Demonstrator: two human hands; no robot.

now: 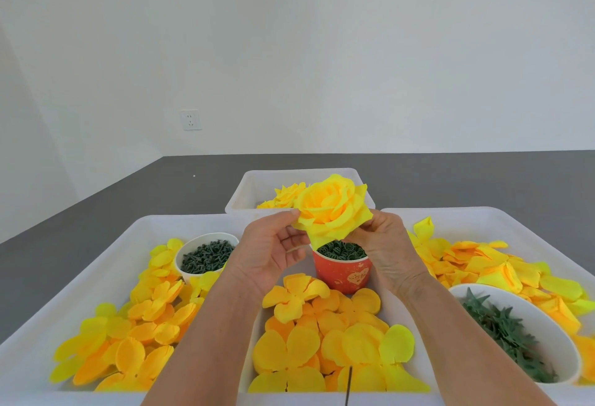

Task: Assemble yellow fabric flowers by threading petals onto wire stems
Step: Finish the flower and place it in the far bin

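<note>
I'm holding the yellow fabric rose [333, 209] up over the red paper cup [344, 272]. My left hand [270, 256] is pinching its outer petal, my right hand [388, 251] is gripping underneath.

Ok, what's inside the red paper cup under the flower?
The red paper cup holds dark green ring-shaped plastic pieces, heaped to the rim. The yellow fabric rose, held by both hands, covers the cup's back edge; anything deeper is hidden.
</note>
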